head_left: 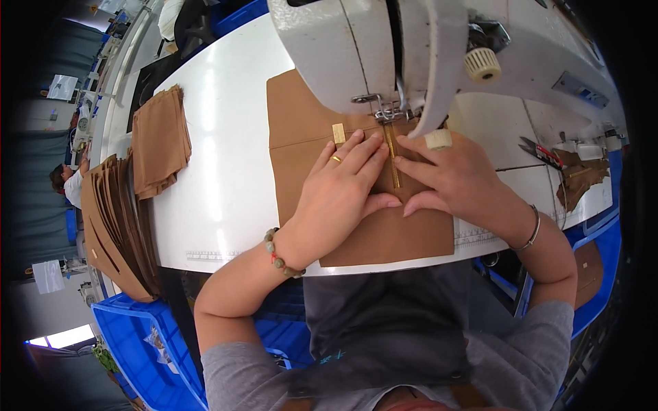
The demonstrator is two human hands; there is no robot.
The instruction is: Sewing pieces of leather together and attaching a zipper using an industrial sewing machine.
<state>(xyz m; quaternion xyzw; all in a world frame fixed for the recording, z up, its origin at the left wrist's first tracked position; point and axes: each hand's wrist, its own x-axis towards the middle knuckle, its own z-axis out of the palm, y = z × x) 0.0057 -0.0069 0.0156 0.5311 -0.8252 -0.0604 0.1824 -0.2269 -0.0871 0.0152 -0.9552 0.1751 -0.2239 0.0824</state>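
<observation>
Left hand [339, 181], right hand [456, 171] part-spread on zippered brown fabric [301, 113], gripping nothing
Blue bin [612, 264] holds brown panel [588, 270]; white sewing table [223, 137]

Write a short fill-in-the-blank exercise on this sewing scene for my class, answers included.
1. The left hand and the right hand rest on ____ cloth.
2. The ring is on the ____ hand.
3. The zipper lies ____ the two hands.
4. The bin at the picture's lower left is coloured ____.

Missing words: brown; left; between; blue.

Left hand [339, 179], right hand [454, 172] palm-down, thumb tips [392, 202] near each other; elbows [223, 303] bent outward.
</observation>
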